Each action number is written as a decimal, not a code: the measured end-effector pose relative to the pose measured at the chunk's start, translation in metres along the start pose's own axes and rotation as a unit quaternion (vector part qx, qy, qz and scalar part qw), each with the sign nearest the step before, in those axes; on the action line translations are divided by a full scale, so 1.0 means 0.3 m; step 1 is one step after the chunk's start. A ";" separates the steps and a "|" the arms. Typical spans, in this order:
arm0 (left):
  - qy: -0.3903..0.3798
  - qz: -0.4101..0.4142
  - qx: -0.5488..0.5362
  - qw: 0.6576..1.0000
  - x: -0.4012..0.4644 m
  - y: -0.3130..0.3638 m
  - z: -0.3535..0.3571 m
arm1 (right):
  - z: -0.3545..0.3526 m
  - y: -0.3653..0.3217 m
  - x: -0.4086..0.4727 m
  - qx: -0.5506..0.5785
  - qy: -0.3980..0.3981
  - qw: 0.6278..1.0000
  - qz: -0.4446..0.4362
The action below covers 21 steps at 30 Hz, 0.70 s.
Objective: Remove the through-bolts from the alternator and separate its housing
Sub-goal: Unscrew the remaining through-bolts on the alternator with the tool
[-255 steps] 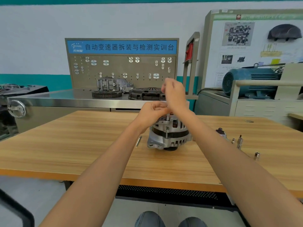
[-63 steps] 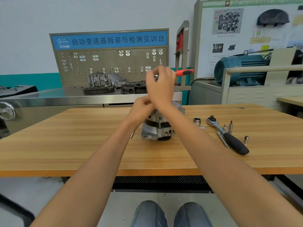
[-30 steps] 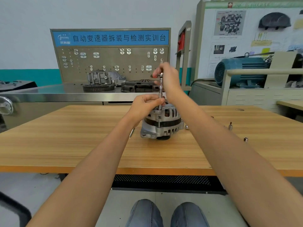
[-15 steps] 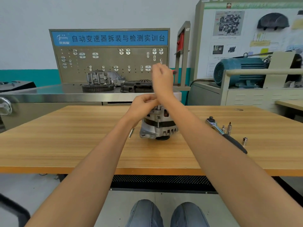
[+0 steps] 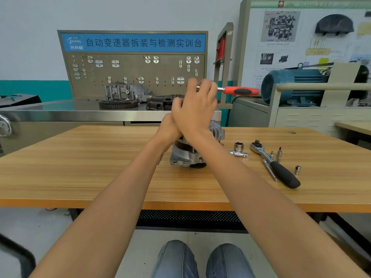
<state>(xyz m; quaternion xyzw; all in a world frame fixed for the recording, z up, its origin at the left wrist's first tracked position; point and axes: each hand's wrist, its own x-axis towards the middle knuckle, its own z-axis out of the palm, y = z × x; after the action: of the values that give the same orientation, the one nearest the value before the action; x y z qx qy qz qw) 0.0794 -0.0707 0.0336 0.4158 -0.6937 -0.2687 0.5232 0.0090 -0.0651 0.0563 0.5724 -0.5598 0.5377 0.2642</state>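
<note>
One alternator (image 5: 192, 155) stands on the wooden surface (image 5: 80, 169), about midway between its left and right edges and nearer the far edge than the near one, its silver housing largely hidden behind two crossed forearms. The right hand (image 5: 197, 109) is raised above it, fingers curled round the metal end of a red-handled ratchet (image 5: 240, 90) whose grip sticks out level to the right. The left hand (image 5: 167, 128) sits lower, just behind the right wrist at the top of the alternator; I cannot tell whether it is gripping anything. To the right of the alternator lie one large socket (image 5: 239, 146) on a short extension bar, one black-handled ratchet (image 5: 276, 165), and, as far as I can count, three small sockets or bits (image 5: 297, 169) near it. Behind the surface, a pegboard carries a blue sign (image 5: 132, 42) reading "自动变速器拆装与检测实训台". One blue electric motor (image 5: 291, 87) sits off to the right.
</note>
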 end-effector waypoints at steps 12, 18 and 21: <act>-0.083 0.024 -0.063 0.994 -0.016 -0.005 -0.006 | -0.063 0.007 0.138 0.638 -0.159 0.684 0.317; -0.029 -0.004 -0.025 0.999 -0.015 -0.011 -0.005 | -0.025 0.001 0.025 0.161 -0.041 0.985 0.046; -0.016 -0.005 -0.006 1.000 -0.010 -0.006 -0.005 | -0.007 -0.003 -0.013 -0.012 -0.005 1.000 0.020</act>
<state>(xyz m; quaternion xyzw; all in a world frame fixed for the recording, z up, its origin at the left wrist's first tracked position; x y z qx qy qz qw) 0.0815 -0.0688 0.0311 0.4118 -0.6982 -0.2828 0.5129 0.0100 -0.0616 0.0535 0.5608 -0.5790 0.5329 0.2573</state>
